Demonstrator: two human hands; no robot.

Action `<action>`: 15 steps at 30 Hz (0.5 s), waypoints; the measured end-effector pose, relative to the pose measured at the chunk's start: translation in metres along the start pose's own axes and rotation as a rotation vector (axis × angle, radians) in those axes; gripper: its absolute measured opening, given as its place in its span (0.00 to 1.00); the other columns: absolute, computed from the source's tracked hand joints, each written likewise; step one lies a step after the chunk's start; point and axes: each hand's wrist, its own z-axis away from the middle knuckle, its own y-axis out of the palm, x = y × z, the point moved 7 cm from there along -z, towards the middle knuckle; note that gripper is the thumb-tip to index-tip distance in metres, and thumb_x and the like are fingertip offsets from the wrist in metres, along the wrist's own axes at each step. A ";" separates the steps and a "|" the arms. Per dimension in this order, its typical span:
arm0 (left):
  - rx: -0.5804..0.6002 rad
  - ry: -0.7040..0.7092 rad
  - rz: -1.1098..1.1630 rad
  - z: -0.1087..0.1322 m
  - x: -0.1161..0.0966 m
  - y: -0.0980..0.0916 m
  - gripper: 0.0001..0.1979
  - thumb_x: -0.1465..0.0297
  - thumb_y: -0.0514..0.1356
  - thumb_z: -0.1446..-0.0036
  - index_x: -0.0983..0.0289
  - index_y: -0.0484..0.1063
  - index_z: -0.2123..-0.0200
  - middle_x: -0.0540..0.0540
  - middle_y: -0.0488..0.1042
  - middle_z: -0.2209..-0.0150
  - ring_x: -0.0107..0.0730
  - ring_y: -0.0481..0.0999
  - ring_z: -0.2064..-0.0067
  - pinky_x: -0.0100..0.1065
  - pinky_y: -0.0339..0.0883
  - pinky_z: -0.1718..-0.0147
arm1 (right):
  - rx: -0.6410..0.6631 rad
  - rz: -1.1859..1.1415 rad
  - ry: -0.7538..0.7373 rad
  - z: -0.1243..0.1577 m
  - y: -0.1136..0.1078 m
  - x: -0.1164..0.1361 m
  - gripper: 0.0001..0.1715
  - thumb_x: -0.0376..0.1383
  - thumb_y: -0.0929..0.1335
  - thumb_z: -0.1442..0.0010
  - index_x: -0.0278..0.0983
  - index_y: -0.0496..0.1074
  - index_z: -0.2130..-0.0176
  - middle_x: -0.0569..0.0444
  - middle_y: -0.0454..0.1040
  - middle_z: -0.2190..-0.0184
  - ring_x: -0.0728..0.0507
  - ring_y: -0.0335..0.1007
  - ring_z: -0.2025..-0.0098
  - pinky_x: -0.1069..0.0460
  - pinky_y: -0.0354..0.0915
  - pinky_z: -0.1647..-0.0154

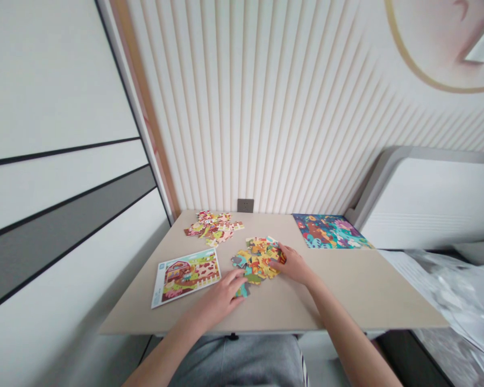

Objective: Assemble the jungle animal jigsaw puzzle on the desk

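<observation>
A loose pile of yellow, orange and teal jigsaw puzzle pieces point(262, 260) lies on the middle of the table, some overlapping. My left hand point(228, 293) rests at the pile's near left side, its fingers apart and touching the pieces at that edge. On the opposite side, my right hand point(293, 264) is open, with thumb and fingers spread against the pile's right edge. Both hands have their palms down, and no piece is seen lifted. To the left of the pile lies a farm picture card point(191, 274) showing a red barn and a spotted cow.
Toward the wall lies a second heap of pink, red and green puzzle pieces point(213, 228). A dark blue, colourful picture puzzle point(331, 231) lies flat at the back right of the beige table point(347, 290). Clear plastic wrapping point(452, 293) sits beyond the right edge.
</observation>
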 end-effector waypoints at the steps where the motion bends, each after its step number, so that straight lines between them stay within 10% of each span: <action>1: -0.011 -0.031 0.004 0.001 0.004 0.001 0.25 0.72 0.65 0.39 0.55 0.67 0.39 0.55 0.66 0.37 0.42 0.66 0.35 0.44 0.62 0.35 | 0.012 0.005 0.016 -0.001 0.000 0.000 0.51 0.59 0.70 0.44 0.36 0.60 0.32 0.38 0.67 0.39 0.31 0.63 0.37 0.41 0.58 0.37; 15: 0.000 -0.181 0.022 0.006 0.009 -0.008 0.23 0.73 0.64 0.43 0.55 0.69 0.44 0.54 0.70 0.49 0.41 0.74 0.46 0.41 0.67 0.44 | 0.088 -0.344 0.116 -0.015 -0.004 -0.009 0.63 0.50 0.80 0.57 0.38 0.56 0.31 0.42 0.73 0.44 0.34 0.72 0.45 0.41 0.66 0.44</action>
